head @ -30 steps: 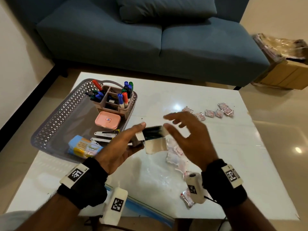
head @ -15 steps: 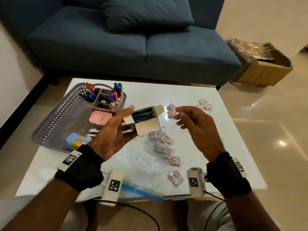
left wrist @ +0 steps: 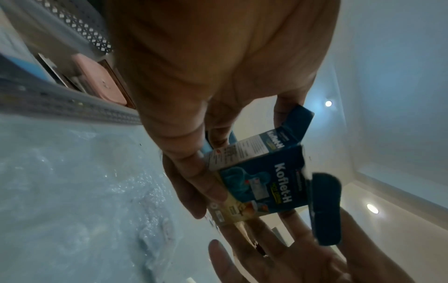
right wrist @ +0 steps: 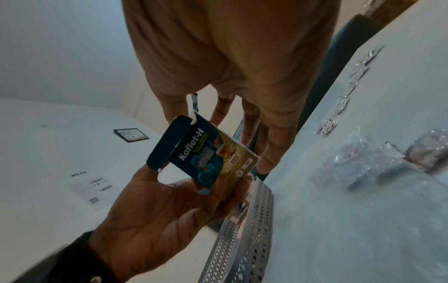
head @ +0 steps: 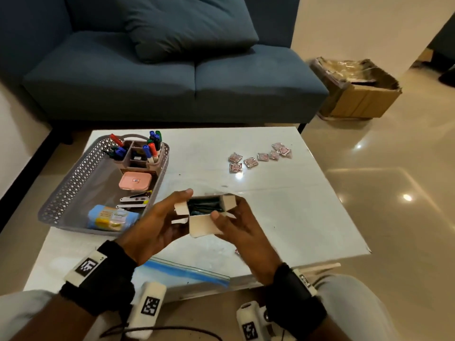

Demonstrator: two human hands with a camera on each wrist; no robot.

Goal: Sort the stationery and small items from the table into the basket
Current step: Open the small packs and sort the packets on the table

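Note:
A small open carton [head: 200,226], printed Koflet-H on its blue face [left wrist: 264,181] [right wrist: 213,157], hangs above the table's near middle. My left hand [head: 170,217] grips it from the left, thumb on the top flap. My right hand [head: 234,225] pinches its right side, thumb lying on the front flap. The carton's flaps stand open and dark contents show inside. The grey perforated basket [head: 66,185] [right wrist: 242,239] lies just left of my hands. It holds a marker organiser [head: 138,153], a pink case [head: 135,181], metal clips [head: 134,199] and a blue packet [head: 110,217].
Several small foil sachets [head: 258,157] lie at the table's far right, and more [right wrist: 378,162] lie under my right hand. A zip bag [head: 187,269] rests at the near edge. A blue sofa [head: 172,82] stands behind; a cardboard box [head: 357,94] sits on the floor.
My right hand came in from the right and took hold of the carton, which the left hand held alone before. The carton now sits lower and nearer to me.

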